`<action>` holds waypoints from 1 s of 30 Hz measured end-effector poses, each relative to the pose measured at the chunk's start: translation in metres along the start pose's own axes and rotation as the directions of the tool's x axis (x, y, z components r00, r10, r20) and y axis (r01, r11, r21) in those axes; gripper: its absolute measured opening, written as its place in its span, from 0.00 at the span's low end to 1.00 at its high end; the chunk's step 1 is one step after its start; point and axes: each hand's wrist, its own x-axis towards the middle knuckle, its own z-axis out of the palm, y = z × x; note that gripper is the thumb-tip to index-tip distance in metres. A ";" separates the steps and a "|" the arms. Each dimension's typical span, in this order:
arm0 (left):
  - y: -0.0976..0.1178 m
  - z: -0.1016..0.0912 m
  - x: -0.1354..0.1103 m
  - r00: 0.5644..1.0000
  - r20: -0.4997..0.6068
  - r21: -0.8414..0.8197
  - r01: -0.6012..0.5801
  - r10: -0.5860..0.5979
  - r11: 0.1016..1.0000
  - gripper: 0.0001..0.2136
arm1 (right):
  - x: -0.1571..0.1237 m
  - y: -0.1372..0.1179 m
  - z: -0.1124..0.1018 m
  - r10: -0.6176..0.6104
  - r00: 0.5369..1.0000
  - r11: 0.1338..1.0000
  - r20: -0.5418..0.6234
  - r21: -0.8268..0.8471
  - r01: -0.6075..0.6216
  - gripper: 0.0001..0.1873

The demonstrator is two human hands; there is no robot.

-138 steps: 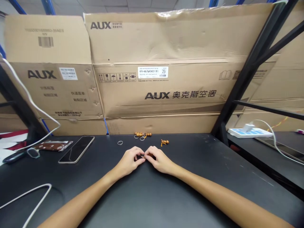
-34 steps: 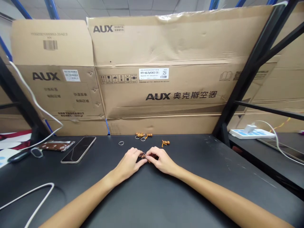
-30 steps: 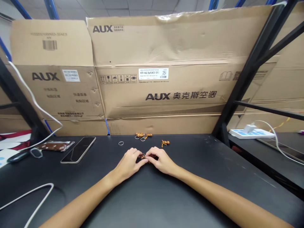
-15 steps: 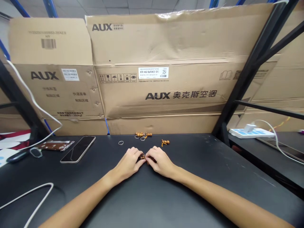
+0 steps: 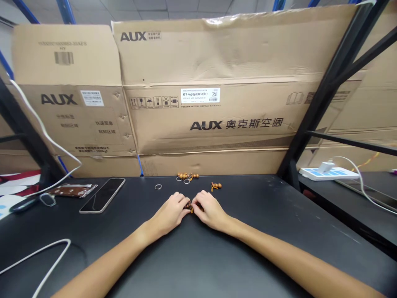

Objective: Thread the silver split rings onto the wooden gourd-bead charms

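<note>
My left hand (image 5: 171,212) is closed in a pinch on a dark brown patterned bead (image 5: 187,205) with lighter spots. Close beside it, my right hand (image 5: 209,211) curls its fingers round an orange-brown wooden pendant, mostly hidden by thumb and fingers. A bit of orange cord (image 5: 192,210) shows between the two hands. Whether the bead and pendant are joined cannot be made out. Beyond my right hand lies a small gourd-shaped wooden pendant (image 5: 217,186) with an orange tassel. A loose metal split ring (image 5: 158,186) rests past my left hand.
Several wooden gourd pendants with key rings (image 5: 187,176) lie at the table's back, against a large cardboard box (image 5: 204,136). To the left are a phone (image 5: 102,195), a brown wrapped packet (image 5: 73,190) and a white cable (image 5: 52,265). A power strip (image 5: 328,173) lies right.
My right hand has shifted slightly right, so the gap between the hands is a little wider. More of the patterned bead and orange cord shows.
</note>
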 end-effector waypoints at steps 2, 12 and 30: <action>0.001 -0.001 0.000 1.000 0.006 -0.055 -0.011 0.012 0.998 0.06 | 0.001 0.002 -0.001 0.045 0.999 0.994 0.008 0.101 -0.046 0.07; -0.007 0.008 -0.001 0.995 -0.049 -0.171 0.078 -0.088 0.982 0.08 | 0.000 0.001 -0.008 -0.019 0.999 0.963 0.029 0.268 0.011 0.06; -0.006 0.005 -0.001 1.000 -0.027 -0.228 0.007 -0.013 0.974 0.07 | 0.001 0.001 -0.004 0.077 0.997 0.986 0.014 0.145 -0.078 0.07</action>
